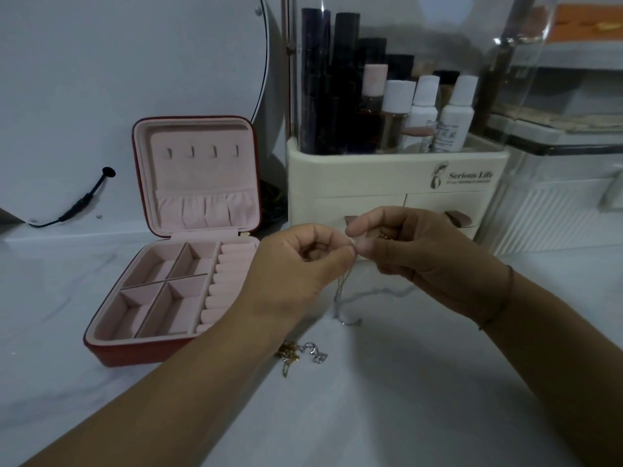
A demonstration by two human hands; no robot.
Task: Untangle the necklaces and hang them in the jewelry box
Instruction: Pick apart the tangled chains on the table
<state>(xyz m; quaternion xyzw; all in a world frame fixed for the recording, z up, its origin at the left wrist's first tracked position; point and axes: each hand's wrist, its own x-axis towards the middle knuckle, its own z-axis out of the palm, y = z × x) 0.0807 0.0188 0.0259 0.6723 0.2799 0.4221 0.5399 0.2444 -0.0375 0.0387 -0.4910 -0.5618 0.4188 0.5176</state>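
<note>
1. Your left forearm [202, 369] hides the jewelry box's [111, 356] 4 o'clock corner and part of the necklace heap [312, 353].
2. The thin chain [339, 291] vanishes between your left hand [303, 264] and right hand [418, 254].
3. At 12 o'clock the organizer's [371, 176] top is cut off.

1. Only 1 view is covering the scene: the head camera, sitting at the person's head and looking forward and down onto a white countertop [421, 399].
2. The wide-angle lens is bending the edges, and both forearms are entering from the bottom corners.
3. The camera is sitting close. The left hand [303, 267] and right hand [424, 261] are filling the centre, fingertips meeting and pinching a silver chain [339, 291].
4. The open jewelry box [135, 357] is lying left of centre, with the inside of its lid facing the camera.
5. The cosmetics organizer [387, 176] is standing at the back, right of centre, with its top running past the upper frame edge.
</note>
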